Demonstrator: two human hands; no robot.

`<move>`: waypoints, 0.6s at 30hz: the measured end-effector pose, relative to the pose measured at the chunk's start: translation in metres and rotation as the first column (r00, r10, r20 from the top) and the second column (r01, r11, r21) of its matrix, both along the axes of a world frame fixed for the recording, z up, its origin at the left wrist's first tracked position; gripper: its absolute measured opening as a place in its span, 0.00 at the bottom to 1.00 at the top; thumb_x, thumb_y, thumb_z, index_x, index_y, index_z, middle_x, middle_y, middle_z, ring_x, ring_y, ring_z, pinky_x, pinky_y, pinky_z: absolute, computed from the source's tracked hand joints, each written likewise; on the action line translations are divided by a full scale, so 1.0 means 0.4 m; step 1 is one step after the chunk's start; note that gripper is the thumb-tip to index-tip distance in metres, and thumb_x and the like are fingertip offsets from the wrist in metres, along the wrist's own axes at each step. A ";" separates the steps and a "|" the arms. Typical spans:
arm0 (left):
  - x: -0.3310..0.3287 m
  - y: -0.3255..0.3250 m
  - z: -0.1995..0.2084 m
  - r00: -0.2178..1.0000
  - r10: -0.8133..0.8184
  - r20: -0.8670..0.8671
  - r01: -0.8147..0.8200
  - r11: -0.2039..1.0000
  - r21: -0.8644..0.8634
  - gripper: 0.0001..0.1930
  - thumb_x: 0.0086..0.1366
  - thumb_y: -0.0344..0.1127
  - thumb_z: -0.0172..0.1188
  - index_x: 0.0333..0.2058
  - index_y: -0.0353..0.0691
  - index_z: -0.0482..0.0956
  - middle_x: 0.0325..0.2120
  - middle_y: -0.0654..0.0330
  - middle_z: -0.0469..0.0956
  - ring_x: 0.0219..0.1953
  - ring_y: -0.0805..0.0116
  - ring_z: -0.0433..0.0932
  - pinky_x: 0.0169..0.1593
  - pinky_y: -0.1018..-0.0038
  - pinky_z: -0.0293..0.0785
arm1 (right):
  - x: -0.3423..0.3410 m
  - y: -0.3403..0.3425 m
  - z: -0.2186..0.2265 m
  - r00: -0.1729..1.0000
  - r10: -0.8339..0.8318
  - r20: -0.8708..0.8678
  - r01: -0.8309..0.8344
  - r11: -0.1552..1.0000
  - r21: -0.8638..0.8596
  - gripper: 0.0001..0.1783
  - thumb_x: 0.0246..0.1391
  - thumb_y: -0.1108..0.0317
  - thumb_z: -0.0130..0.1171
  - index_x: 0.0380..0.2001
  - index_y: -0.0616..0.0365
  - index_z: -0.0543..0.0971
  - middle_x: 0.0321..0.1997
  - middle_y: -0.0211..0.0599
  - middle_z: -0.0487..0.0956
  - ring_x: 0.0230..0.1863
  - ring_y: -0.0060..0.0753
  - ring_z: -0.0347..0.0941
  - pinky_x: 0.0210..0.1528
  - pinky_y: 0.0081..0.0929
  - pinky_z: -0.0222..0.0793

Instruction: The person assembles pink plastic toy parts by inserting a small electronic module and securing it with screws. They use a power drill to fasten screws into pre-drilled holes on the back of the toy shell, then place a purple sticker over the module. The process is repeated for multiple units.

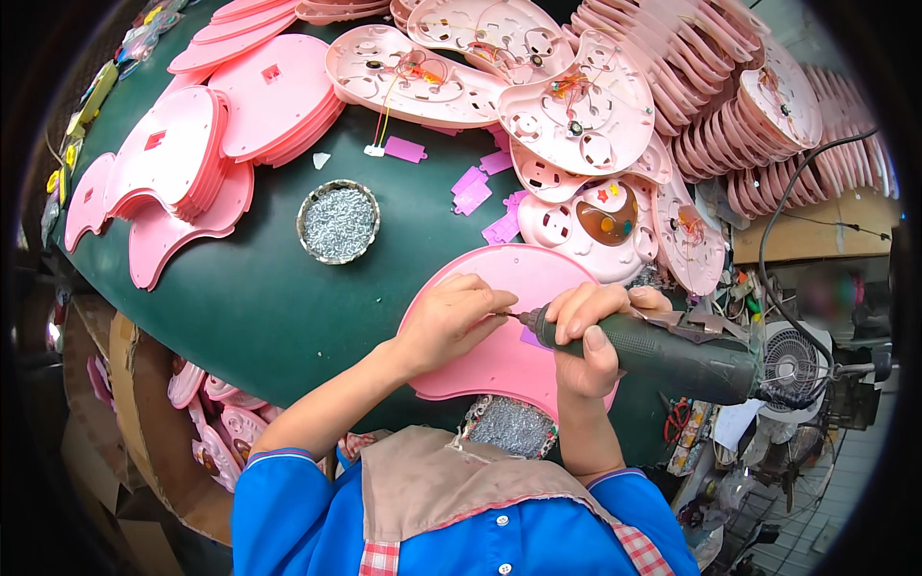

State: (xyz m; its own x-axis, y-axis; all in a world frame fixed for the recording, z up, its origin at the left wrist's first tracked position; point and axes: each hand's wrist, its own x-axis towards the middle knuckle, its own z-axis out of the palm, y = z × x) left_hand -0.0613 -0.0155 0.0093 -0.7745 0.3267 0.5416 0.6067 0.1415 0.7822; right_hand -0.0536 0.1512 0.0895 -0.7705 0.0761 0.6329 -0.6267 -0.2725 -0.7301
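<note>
My right hand (588, 331) is wrapped round the dark green body of an electric screwdriver (672, 360), held nearly level with its bit pointing left. At the tip of that bit, my left hand (449, 322) has its thumb and fingers pinched together; whatever they hold is too small to make out. Both hands are over a bright pink curved plastic panel (461, 374) at the front of the table. Part of a purple plastic piece (531, 337) shows on the panel under the screwdriver, the rest hidden.
A bowl of small silvery screws (338, 226) stands left of centre, and more screws (509, 427) lie by my apron. Pink panels (274, 106) are stacked at far left. Wired pale pink shells (586, 106) and purple pieces (471, 192) lie beyond. A cable (768, 221) hangs at right.
</note>
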 end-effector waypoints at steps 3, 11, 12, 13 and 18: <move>0.033 -0.019 0.000 0.999 0.021 -0.033 -0.020 1.000 0.022 0.19 0.52 0.22 0.73 0.44 0.36 0.83 0.32 0.58 0.83 0.35 0.62 0.82 0.38 0.69 0.79 | 0.029 -0.018 0.004 0.998 0.045 0.040 -0.043 0.998 -0.035 0.28 0.57 0.75 0.58 0.57 0.53 0.59 0.24 0.38 0.75 0.19 0.31 0.70 0.28 0.35 0.76; 0.103 -0.040 -0.011 0.973 0.222 -0.066 -0.219 0.974 0.061 0.17 0.50 0.20 0.74 0.40 0.36 0.83 0.31 0.58 0.83 0.33 0.61 0.82 0.36 0.68 0.79 | 0.071 -0.054 0.019 0.996 0.080 0.048 -0.080 0.997 0.013 0.29 0.56 0.75 0.62 0.55 0.52 0.59 0.25 0.40 0.77 0.21 0.32 0.72 0.30 0.37 0.78; 0.107 -0.046 -0.008 0.975 0.212 -0.066 -0.208 0.976 0.065 0.17 0.50 0.20 0.74 0.39 0.37 0.83 0.31 0.58 0.83 0.33 0.62 0.82 0.35 0.69 0.79 | 0.073 -0.059 0.022 0.994 0.092 0.053 -0.093 0.996 0.015 0.29 0.56 0.75 0.61 0.55 0.52 0.59 0.25 0.40 0.77 0.21 0.32 0.72 0.30 0.37 0.78; 0.109 -0.052 -0.006 0.977 0.202 -0.067 -0.197 0.978 0.070 0.17 0.49 0.21 0.75 0.39 0.37 0.83 0.31 0.58 0.83 0.33 0.62 0.82 0.35 0.69 0.79 | 0.074 -0.066 0.024 0.993 0.105 0.058 -0.106 0.994 0.017 0.28 0.56 0.75 0.61 0.55 0.52 0.59 0.26 0.40 0.77 0.22 0.32 0.72 0.30 0.37 0.78; 0.127 -0.068 -0.011 0.917 0.345 -0.198 -0.352 0.936 -0.001 0.17 0.49 0.21 0.75 0.39 0.38 0.83 0.30 0.59 0.83 0.33 0.63 0.82 0.36 0.69 0.77 | 0.062 -0.081 0.001 0.984 0.176 0.001 -0.175 0.974 0.141 0.31 0.56 0.79 0.59 0.58 0.53 0.58 0.26 0.39 0.77 0.24 0.33 0.73 0.32 0.37 0.78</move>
